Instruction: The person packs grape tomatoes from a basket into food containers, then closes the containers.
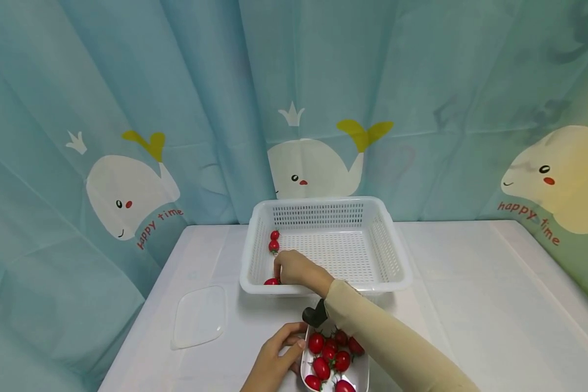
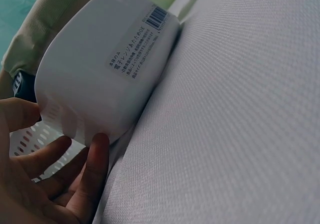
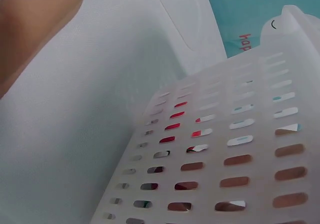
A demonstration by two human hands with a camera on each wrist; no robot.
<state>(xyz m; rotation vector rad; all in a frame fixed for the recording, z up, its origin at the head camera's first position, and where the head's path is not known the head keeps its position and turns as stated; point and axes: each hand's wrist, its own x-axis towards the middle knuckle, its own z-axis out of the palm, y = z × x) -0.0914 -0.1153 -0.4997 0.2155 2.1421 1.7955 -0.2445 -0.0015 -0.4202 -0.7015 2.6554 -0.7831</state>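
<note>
My right hand (image 1: 299,269) reaches down inside the white slotted basket (image 1: 402,275), fingers curled low by its near left corner. It pinches a cherry tomato there, mostly hidden; dark red and green show through the slots beside the fingers in the right wrist view. Another red cherry tomato (image 1: 271,281) lies next to the fingertips. My left hand (image 1: 276,354) touches the outer wall of a small white container (image 2: 85,59) with fairly straight fingers. Several cherry tomatoes (image 1: 321,368) with green stems lie in this container, partly covered by the right sleeve.
Two more tomatoes (image 1: 274,246) lie along the basket's left side. A clear, flat lid (image 1: 200,317) rests on the white table (image 1: 475,305) at the left. A blue curtain (image 1: 421,109) with whales hangs behind the table. A black device (image 1: 315,314) sits at the right wrist.
</note>
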